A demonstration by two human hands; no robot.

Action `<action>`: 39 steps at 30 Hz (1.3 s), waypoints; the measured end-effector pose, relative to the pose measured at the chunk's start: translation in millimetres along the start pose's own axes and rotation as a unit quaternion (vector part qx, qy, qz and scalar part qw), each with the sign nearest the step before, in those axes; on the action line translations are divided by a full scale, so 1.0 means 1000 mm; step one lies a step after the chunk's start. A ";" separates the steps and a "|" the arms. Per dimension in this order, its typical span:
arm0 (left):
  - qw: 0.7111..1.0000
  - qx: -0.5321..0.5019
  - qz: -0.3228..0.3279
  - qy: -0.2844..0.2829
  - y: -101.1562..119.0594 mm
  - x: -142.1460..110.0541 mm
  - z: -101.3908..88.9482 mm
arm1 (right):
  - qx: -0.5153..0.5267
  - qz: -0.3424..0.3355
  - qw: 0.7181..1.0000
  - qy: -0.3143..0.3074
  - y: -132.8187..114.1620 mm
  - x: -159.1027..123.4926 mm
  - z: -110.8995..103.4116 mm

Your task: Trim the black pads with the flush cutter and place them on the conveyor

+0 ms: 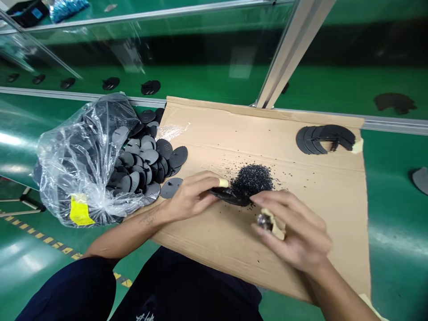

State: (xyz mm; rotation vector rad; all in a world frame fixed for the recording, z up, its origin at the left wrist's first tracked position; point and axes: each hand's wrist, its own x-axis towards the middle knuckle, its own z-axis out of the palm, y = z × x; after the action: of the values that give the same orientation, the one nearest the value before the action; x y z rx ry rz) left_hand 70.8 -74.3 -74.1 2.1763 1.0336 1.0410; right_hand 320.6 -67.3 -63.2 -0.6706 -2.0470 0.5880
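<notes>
My left hand (189, 198) pinches a black plastic disc (230, 196) by its edge, and a strip of yellow tape (223, 183) is wrapped around one fingertip. My right hand (292, 229) grips a small tool wrapped in beige tape (272, 225), its shiny metal end (264, 221) pointing at the disc, not touching it. Just beyond both hands lies a heap of black shavings (252, 179) on a cardboard sheet (301, 120). Crumbs of the same material are scattered around it.
A clear plastic bag (76, 171) spills several black discs (149, 156) to the left of the cardboard. A stack of notched discs (324, 139) sits at the far right corner. Green belts, an aluminium rail (294, 53) and more discs (110, 83) lie beyond.
</notes>
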 end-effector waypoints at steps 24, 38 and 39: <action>0.993 -0.096 0.050 0.042 0.004 -0.003 0.007 | -0.149 -0.032 0.985 -0.079 0.012 0.000 -0.001; 0.992 -0.087 0.064 0.070 0.007 -0.003 0.011 | -0.279 -0.077 0.954 -0.074 0.005 -0.001 -0.005; 0.991 -0.086 0.067 0.072 0.007 -0.003 0.011 | -0.288 -0.081 0.951 -0.074 0.004 -0.001 -0.005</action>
State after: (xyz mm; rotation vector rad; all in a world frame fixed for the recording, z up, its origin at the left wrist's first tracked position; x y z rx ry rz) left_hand 81.6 -82.1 -77.0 2.0773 0.8335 1.3147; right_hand 326.8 -63.9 -64.0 -0.7946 -2.4078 -0.0735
